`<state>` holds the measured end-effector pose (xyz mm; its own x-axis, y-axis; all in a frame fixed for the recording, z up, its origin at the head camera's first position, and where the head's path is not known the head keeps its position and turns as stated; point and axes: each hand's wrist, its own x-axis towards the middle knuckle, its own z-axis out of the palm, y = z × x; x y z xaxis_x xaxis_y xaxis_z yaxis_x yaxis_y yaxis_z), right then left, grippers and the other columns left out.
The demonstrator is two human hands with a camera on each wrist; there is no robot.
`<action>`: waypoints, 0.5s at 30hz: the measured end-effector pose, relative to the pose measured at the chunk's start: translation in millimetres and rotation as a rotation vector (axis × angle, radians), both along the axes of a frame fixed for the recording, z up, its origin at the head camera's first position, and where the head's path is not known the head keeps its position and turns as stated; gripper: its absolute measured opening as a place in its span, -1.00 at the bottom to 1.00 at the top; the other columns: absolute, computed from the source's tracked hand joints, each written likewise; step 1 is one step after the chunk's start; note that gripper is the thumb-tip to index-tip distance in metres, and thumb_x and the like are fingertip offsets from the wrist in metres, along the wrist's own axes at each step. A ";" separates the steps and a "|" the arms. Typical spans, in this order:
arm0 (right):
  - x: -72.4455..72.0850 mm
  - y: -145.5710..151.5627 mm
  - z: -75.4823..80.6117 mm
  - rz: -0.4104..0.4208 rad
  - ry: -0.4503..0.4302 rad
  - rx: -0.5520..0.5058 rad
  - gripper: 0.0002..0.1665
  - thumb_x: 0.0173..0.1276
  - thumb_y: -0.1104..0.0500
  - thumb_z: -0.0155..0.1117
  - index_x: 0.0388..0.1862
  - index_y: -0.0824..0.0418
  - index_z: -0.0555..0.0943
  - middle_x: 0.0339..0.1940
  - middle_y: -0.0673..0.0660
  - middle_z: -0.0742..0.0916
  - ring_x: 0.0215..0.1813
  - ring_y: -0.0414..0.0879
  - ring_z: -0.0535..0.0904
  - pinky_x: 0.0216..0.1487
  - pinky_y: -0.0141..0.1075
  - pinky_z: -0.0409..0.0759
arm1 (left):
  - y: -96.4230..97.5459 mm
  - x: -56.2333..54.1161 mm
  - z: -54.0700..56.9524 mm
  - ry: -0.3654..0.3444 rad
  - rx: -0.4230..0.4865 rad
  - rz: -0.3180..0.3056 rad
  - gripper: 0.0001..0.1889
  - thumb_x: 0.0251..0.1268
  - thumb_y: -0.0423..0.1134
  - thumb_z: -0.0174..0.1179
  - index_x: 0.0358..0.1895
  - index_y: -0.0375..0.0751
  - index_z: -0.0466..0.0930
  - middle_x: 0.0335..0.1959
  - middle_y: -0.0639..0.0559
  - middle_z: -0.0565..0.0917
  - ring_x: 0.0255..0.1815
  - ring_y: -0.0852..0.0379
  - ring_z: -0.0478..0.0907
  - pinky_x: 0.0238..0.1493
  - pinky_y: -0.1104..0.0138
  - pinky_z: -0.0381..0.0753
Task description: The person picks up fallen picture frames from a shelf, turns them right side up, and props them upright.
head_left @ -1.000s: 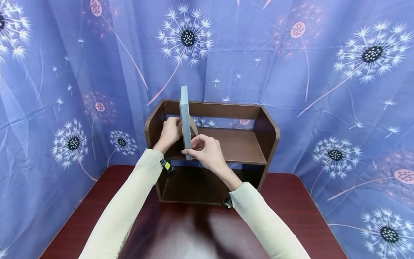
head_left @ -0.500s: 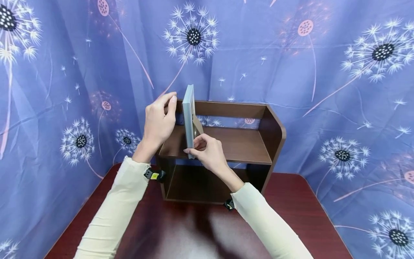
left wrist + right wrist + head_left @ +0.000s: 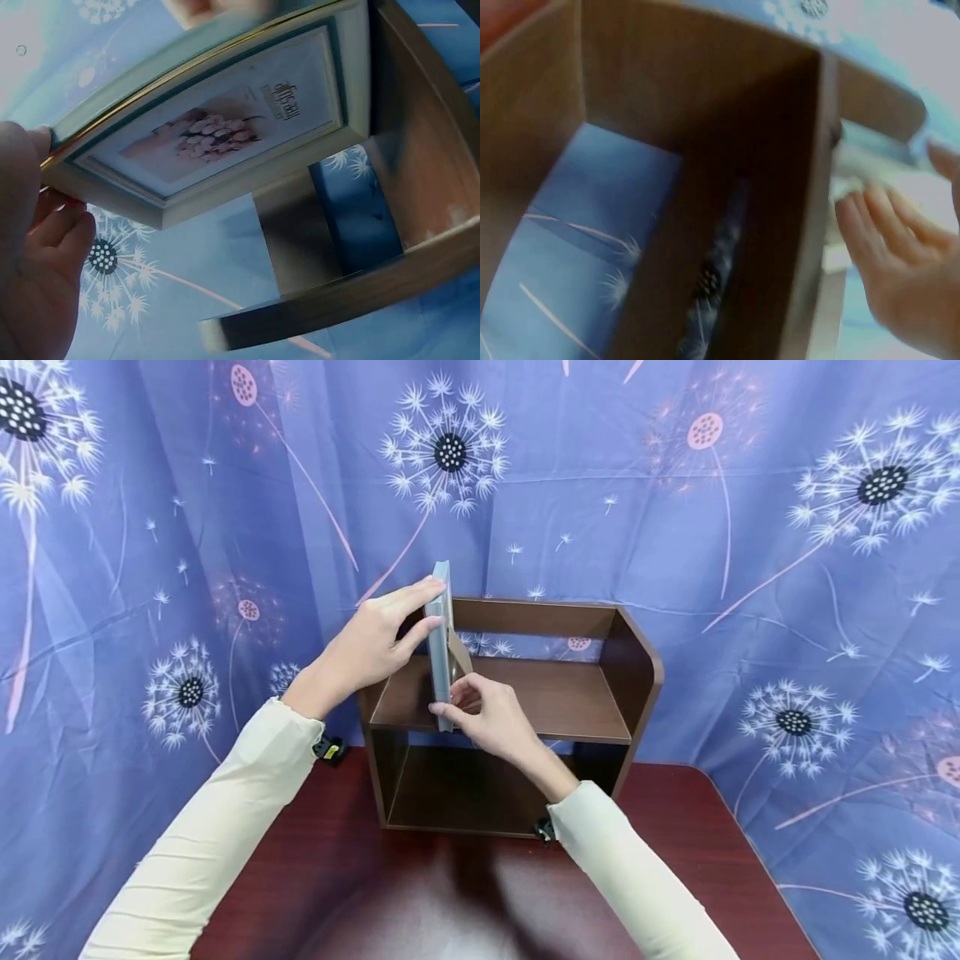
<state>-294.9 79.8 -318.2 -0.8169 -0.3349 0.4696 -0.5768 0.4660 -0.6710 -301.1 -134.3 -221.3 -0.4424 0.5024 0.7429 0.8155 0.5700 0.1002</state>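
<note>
A picture frame (image 3: 439,668) stands upright, edge-on to the head camera, at the left of the upper shelf (image 3: 540,693). Its folding stand (image 3: 459,652) sticks out to the right. In the left wrist view, the frame's glazed front (image 3: 217,139) shows a print of pinkish round shapes. My left hand (image 3: 367,639) holds the frame's upper near edge, fingers over it and thumb at the side. Lower down, my right hand (image 3: 491,714) pinches the bottom near corner between thumb and fingers. The right wrist view is blurred, with that hand (image 3: 904,259) beside the shelf unit.
The brown two-tier shelf unit (image 3: 637,693) has side panels and a back rail (image 3: 525,614). It stands on a dark red table (image 3: 660,843). A blue dandelion-print curtain (image 3: 570,552) hangs behind and at both sides.
My left hand came out from behind the frame's left side, rose beside it, then took hold of its upper edge. My right hand keeps its pinch low on the frame.
</note>
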 end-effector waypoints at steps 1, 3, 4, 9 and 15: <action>-2.3 3.3 3.8 0.012 0.004 0.009 -0.65 0.50 -0.12 0.38 -0.06 0.14 0.74 -0.19 0.09 0.85 -0.13 -0.06 0.82 -0.03 -0.21 0.77 | 0.2 -0.5 -0.4 0.012 0.005 -0.003 -0.51 0.58 -0.24 0.21 0.47 -0.33 0.49 0.46 -0.28 0.56 0.57 -0.18 0.45 0.57 -0.03 0.43; -7.9 9.8 12.2 0.021 0.025 0.014 -0.61 0.58 -0.14 0.25 -0.04 0.14 0.77 -0.16 0.10 0.86 -0.09 -0.03 0.81 -0.02 -0.16 0.75 | 1.2 -0.6 -1.0 0.022 0.015 -0.010 -0.50 0.58 -0.24 0.21 0.47 -0.33 0.49 0.46 -0.28 0.56 0.56 -0.16 0.46 0.55 -0.01 0.45; -11.6 12.3 15.6 0.017 0.046 0.016 -0.62 0.60 -0.12 0.23 -0.03 0.14 0.78 -0.16 0.09 0.86 -0.10 -0.02 0.81 -0.03 -0.14 0.74 | 1.8 -0.8 -1.4 0.022 0.019 -0.011 -0.50 0.58 -0.24 0.21 0.47 -0.33 0.49 0.46 -0.27 0.56 0.56 -0.15 0.46 0.55 -0.01 0.46; -30.5 13.5 24.9 -0.068 0.226 0.172 -0.72 0.48 0.17 0.37 0.07 0.28 0.71 -0.05 0.21 0.85 -0.01 0.11 0.80 0.09 -0.02 0.72 | 2.3 -2.1 -4.2 0.018 0.037 -0.006 -0.51 0.58 -0.25 0.20 0.47 -0.31 0.49 0.47 -0.26 0.56 0.57 -0.15 0.46 0.54 -0.01 0.47; -43.1 1.1 21.0 -0.178 0.337 0.413 -0.67 0.37 0.23 0.47 0.07 0.27 0.68 -0.11 0.22 0.83 -0.05 0.15 0.77 0.07 0.05 0.72 | 2.3 -2.0 -6.4 0.026 0.043 -0.011 -0.50 0.58 -0.25 0.21 0.48 -0.30 0.48 0.47 -0.27 0.56 0.57 -0.15 0.46 0.55 0.01 0.46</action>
